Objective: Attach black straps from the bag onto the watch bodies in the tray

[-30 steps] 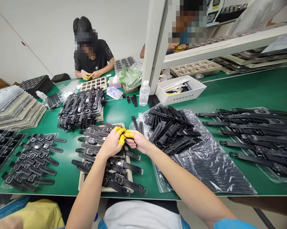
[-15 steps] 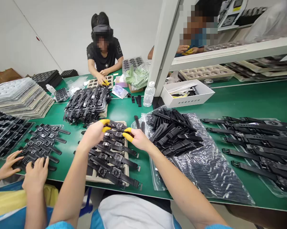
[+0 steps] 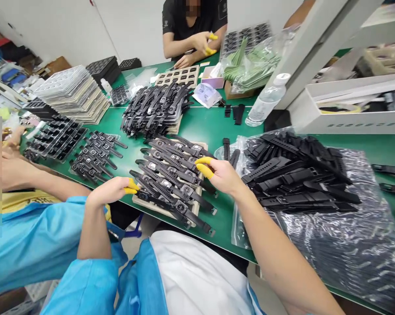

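My left hand (image 3: 110,191), with yellow finger cots on thumb and forefinger, is at the near left corner of a beige tray (image 3: 197,214). Its fingertips are close together beside a black smartwatch (image 3: 141,195); what lies between them is hidden. Over the tray's right side, my right hand (image 3: 223,176) has its yellow-covered thumb and forefinger slightly apart, near another watch (image 3: 191,176). Several watches with black straps lie in slanting rows on the tray, backs up. Right of it, a pile of loose black watch straps (image 3: 292,175) rests on a clear plastic bag (image 3: 342,245).
Behind the tray is a stack of strapped watches (image 3: 154,109). Further left are more watches (image 3: 95,153) and a tall stack of trays (image 3: 74,94). A water bottle (image 3: 266,100) and white box (image 3: 351,116) stand behind the straps. Co-workers sit opposite and at left.
My hands have moved apart, the left toward the tray's near left corner, the right to its right side. The watch they held between them is no longer in sight there. The view has shifted left.
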`<state>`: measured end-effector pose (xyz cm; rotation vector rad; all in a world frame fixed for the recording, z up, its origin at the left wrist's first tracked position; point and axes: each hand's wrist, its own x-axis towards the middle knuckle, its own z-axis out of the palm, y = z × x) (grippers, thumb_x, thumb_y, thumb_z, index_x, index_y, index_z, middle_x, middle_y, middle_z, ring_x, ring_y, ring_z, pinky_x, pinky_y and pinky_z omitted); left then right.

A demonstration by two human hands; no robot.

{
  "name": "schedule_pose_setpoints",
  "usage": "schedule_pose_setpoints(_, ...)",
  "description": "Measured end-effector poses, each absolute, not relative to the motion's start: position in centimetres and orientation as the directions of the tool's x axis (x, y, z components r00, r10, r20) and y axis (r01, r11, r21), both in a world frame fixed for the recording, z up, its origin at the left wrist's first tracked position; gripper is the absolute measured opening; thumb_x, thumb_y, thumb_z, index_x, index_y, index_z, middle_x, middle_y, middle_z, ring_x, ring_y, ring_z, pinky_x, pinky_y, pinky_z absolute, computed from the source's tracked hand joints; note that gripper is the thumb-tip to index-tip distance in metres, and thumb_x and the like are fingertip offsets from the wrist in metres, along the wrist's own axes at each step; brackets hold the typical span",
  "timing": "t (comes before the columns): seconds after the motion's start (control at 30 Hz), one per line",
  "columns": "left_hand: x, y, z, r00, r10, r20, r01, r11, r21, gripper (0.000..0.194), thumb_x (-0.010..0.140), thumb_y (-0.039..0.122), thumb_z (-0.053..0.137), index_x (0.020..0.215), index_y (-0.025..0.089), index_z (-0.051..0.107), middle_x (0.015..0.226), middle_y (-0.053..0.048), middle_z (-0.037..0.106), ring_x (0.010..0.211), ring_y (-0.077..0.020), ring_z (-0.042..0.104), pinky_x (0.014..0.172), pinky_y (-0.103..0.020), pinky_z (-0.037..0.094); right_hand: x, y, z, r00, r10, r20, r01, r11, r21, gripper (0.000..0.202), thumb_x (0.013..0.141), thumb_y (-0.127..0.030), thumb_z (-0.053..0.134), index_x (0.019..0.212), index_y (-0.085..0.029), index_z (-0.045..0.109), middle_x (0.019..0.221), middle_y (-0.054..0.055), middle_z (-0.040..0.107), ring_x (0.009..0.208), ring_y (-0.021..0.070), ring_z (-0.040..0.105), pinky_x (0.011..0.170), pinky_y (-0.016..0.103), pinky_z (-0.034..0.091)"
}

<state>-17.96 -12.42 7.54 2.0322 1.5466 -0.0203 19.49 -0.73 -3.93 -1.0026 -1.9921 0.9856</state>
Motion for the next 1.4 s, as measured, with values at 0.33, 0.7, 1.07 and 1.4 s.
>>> schedule_pose_setpoints(0.33,-17.5,-11.3,5.2,0.204,0.879,-0.43,0.902,0.002,0.431,0.016,0.091,0.035,0.056,0.086,0.023,0.065,0.091,-0.005,0.072,0.087,-0.0232,0.065,0.085,-0.034,0.053,19.6,-0.3,-5.1,-0.465,0.852,0.242,0.426,0.455,-0.782,0.04,0.101,-0.049,0.053,0.106,-0.019,0.078,0.084,0.008,0.078,0.063,0.0192,0.063,0.063,0.031,0.046)
schedule_pose_setpoints(0.7,-16.6,-18.2,2.4,-0.278,0.88,-0.386,0.833,0.421,0.359,0.022,0.086,0.035,0.058,0.098,0.02,0.07,0.095,-0.008,0.075,0.089,-0.0271,0.069,0.078,-0.033,0.049,19.6,0.1,-5.0,-0.447,0.863,0.236,0.451,0.445,-0.774,0.041,0.102,-0.05,0.051,0.108,-0.02,0.079,0.082,0.007,0.077,0.063,0.0205,0.062,0.064,0.033,0.047)
schedule_pose_setpoints(1.07,-14.9,-19.1,-0.2,-0.494,0.808,-0.321,0.439,0.55,0.71,0.044,0.061,0.022,0.057,0.102,0.015,0.073,0.077,-0.003,0.069,0.067,-0.0201,0.06,0.06,-0.028,0.044,19.3,0.6,-5.2,-0.378,0.877,0.296,0.36,0.434,-0.826,0.048,0.1,-0.059,0.051,0.099,-0.02,0.078,0.071,0.005,0.071,0.061,0.0199,0.06,0.062,0.033,0.045)
schedule_pose_setpoints(1.4,-11.8,-19.6,-0.8,-0.432,0.852,-0.296,-0.444,0.085,0.892,0.05,0.066,0.046,0.092,0.103,0.017,0.076,0.091,-0.004,0.073,0.075,-0.0159,0.064,0.062,-0.026,0.057,19.4,1.0,-6.0,-0.193,0.927,0.321,0.252,0.363,-0.897,0.04,0.099,-0.053,0.054,0.08,-0.022,0.07,0.061,0.0,0.061,0.054,0.0153,0.052,0.054,0.029,0.041)
